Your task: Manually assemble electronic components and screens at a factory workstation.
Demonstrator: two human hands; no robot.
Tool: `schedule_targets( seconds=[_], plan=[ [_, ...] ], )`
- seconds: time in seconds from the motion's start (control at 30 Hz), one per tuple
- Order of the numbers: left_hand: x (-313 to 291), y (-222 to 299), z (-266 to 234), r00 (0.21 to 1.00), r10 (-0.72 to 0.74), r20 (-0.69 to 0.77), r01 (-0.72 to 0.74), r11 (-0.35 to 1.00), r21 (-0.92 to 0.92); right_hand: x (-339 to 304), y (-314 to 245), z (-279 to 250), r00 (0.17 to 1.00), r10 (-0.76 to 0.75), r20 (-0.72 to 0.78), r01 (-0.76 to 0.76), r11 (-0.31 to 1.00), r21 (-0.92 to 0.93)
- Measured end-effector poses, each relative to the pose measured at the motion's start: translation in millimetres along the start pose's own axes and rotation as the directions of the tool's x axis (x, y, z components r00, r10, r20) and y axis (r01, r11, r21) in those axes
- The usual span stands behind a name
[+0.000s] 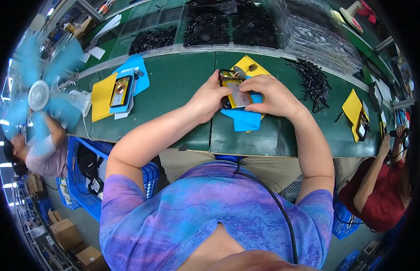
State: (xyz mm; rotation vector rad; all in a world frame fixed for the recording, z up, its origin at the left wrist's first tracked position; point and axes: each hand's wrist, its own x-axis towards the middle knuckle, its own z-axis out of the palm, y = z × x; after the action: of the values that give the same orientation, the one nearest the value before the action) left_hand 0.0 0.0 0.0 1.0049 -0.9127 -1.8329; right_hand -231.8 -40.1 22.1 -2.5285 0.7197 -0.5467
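Open device held between two hands, long axis running from far to near.
By the grip of the left hand (205,98), the open device (226,81) is clasped along its left edge; the right hand (274,95) is set at the opposite edge, with fingers curved and thumb apart, though whether anything is pinched there cannot be told. The device thus lies right of the left grip and left of the right one, both hands being equally close; its far end is tipped slightly leftward. The silver battery (237,96) is seen face up on its near part. Underneath, a blue sheet (247,123) and a yellow sheet (249,62) are spread on the green worktop (169,83); farther right, a pile of black parts (313,81) is heaped.
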Motion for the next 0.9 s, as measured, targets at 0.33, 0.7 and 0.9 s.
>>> schedule_targets(
  seconds=[0.33, 0.7, 0.9],
  plan=[
    [-21.7, 14.0, -21.8, 0.495, 0.486, 0.720, -0.695, -0.276, 0.664, 16.8, -0.3, 5.1, 0.977, 0.028, -0.209, -0.019, 0.999, 0.046],
    [-20.1, -2.0, -25.0, 0.684, 0.470, 0.558, -0.570, -0.132, 0.811, 45.2, 23.1, 8.1, 0.857, 0.444, -0.261, -0.313, 0.852, 0.420],
    [-24.7, 0.7, -22.0, 0.751, 0.375, 0.544, -0.566, -0.059, 0.822, 57.8, 88.7, -23.9, 0.628, 0.486, -0.607, -0.735, 0.628, -0.257]
  ],
)
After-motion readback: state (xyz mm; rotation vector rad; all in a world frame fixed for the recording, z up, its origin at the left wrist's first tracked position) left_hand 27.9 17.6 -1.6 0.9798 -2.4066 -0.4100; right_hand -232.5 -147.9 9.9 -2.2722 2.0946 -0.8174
